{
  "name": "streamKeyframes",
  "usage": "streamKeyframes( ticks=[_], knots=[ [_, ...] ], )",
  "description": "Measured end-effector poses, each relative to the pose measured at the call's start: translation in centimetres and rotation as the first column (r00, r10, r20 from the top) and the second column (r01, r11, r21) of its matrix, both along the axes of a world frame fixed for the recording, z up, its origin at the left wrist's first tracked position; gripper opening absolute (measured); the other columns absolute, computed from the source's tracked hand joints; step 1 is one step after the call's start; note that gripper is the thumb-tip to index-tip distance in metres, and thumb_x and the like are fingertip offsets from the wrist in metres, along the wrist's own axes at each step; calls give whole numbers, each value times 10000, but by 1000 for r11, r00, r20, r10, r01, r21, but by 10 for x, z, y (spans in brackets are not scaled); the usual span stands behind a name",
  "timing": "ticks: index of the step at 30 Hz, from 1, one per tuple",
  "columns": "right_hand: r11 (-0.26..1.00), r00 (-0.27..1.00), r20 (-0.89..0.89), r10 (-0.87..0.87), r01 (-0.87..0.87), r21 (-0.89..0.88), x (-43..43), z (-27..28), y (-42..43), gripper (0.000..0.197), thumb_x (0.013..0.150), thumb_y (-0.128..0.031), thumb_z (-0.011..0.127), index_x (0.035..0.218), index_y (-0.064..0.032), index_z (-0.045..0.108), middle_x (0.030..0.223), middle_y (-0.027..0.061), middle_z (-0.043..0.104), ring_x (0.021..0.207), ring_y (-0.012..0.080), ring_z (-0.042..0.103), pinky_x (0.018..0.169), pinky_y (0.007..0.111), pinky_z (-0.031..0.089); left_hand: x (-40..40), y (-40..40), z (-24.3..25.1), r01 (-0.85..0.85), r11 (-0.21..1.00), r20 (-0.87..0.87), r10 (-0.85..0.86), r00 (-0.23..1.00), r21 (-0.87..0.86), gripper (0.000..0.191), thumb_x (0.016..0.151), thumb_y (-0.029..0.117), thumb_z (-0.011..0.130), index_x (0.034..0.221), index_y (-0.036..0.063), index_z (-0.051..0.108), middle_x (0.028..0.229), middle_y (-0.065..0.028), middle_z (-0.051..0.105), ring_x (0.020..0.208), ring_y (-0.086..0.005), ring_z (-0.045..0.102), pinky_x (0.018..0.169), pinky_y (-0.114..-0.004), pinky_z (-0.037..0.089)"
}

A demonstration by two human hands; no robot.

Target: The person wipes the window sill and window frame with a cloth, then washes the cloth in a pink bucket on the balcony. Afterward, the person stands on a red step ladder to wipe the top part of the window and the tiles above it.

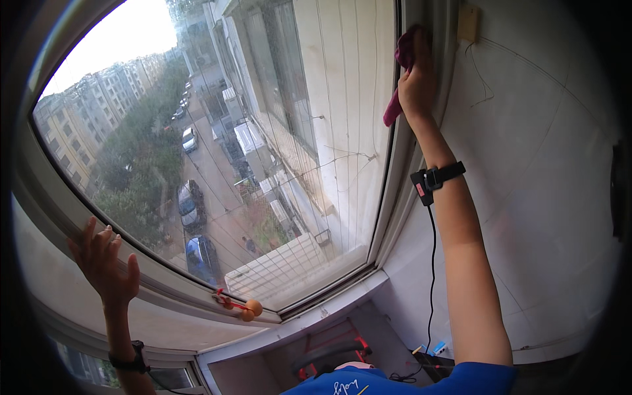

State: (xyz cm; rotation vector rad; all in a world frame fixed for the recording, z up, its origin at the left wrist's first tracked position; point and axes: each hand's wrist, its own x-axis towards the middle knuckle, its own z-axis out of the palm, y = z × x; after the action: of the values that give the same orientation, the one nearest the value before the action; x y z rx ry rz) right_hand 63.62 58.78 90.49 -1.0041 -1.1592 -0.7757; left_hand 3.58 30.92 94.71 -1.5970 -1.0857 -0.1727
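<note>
My right hand (419, 89) is raised high and grips a dark pink cloth (392, 109), pressed along the right side of the window frame (411, 133). One end of the cloth hangs below the palm near the edge of the glass. On the left, my left hand (106, 264) has its fingers apart against the frame's lower left rail (148, 269) and holds nothing. Between my arms is the window pane (316, 163), with thin wires strung outside it. Each wrist wears a black strap with a small device and a cable.
A small gourd ornament (252, 309) with red cord is at the sill corner. Below the white ledge (340, 302) stands a red and black framed object (335, 353). A beige box (469, 23) with loose wires is on the tiled wall (533, 163). Parked cars show outside.
</note>
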Motion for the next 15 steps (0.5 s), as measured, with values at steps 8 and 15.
streamKeyframes(
  ticks=[8, 15],
  knots=[
    [946, 997, -65, -41, 18, -324, -14, -208, -25, 763, 905, 85, 595, 1585, -106, 307, 1564, 198, 434, 1366, 398, 508, 1095, 434, 503, -2, 9, 4, 23, 1000, -66, -21, 998, 19, 480, 1024, 468, 423, 956, 57, 664, 1207, -131, 643, 1451, -363, 423, 1218, -690, 76],
    [820, 991, -130, 33, -102, -564, -31, -320, -69, 680, 943, 71, 478, 1587, -26, 284, 1580, 254, 383, 1406, 423, 449, 1155, 427, 433, -3, -13, -3, 36, 998, -34, -37, 999, -46, 406, 999, 424, 475, 955, 73, 674, 1217, -113, 653, 1450, -341, 427, 1217, -699, 41]
  ],
)
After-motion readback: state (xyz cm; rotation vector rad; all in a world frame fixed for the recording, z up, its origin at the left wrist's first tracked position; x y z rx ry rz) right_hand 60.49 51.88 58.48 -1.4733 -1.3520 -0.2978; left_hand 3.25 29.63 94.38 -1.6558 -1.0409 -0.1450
